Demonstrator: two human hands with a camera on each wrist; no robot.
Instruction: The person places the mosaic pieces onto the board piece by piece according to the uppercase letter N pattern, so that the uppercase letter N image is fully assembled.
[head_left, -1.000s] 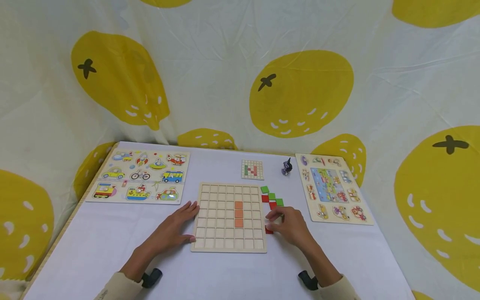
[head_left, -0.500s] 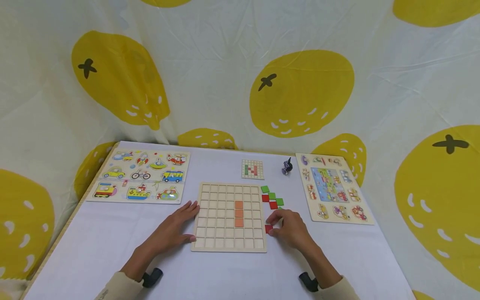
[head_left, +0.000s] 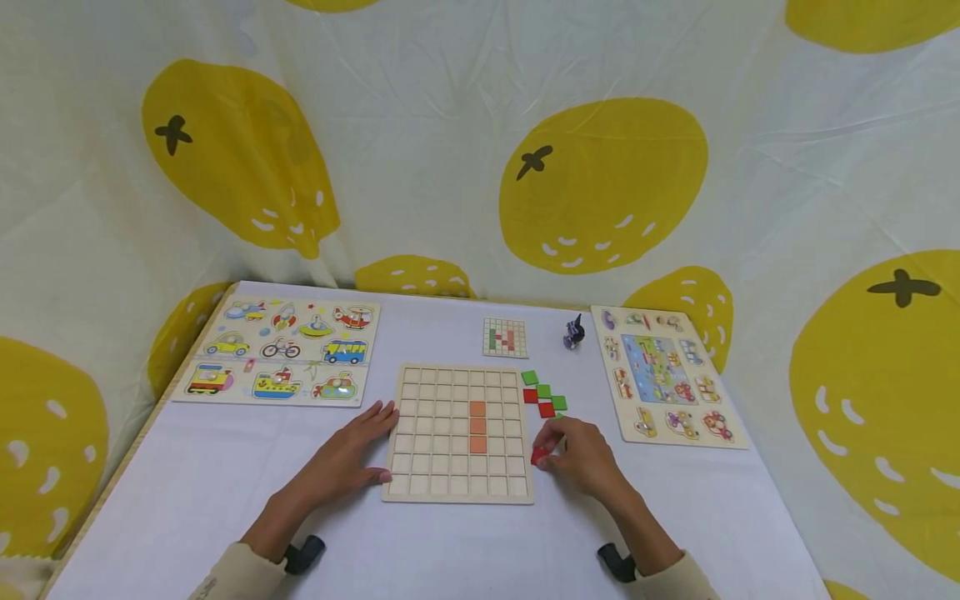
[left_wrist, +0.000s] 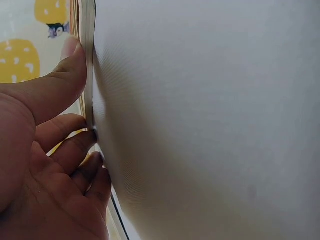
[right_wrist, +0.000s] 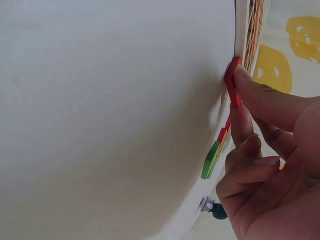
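Note:
A wooden grid board (head_left: 433, 462) lies mid-table with three orange tiles (head_left: 477, 426) stacked in one column of its squares. My left hand (head_left: 347, 457) rests against the board's left edge, thumb and fingers spread apart; the left wrist view shows the thumb and fingertips along that edge. Beside the board's right edge, my right hand (head_left: 583, 457) pinches a red tile (head_left: 538, 455) between thumb and index finger. The right wrist view shows this red tile (right_wrist: 233, 82) tilted in the pinch. Loose red tiles (head_left: 547, 410) and green tiles (head_left: 530, 377) lie just beyond that hand.
Behind the board lies a small pattern card (head_left: 505, 337) with a coloured grid. A small dark figurine (head_left: 574, 332) stands right of it. A vehicle puzzle (head_left: 281, 352) lies at left, another picture puzzle (head_left: 670, 375) at right. A lemon-print cloth (head_left: 420, 150) hangs behind the table.
The right fingers have drawn in on the red tile, which lay flat beside the board and is now tilted in their pinch. The left hand and the board have not moved.

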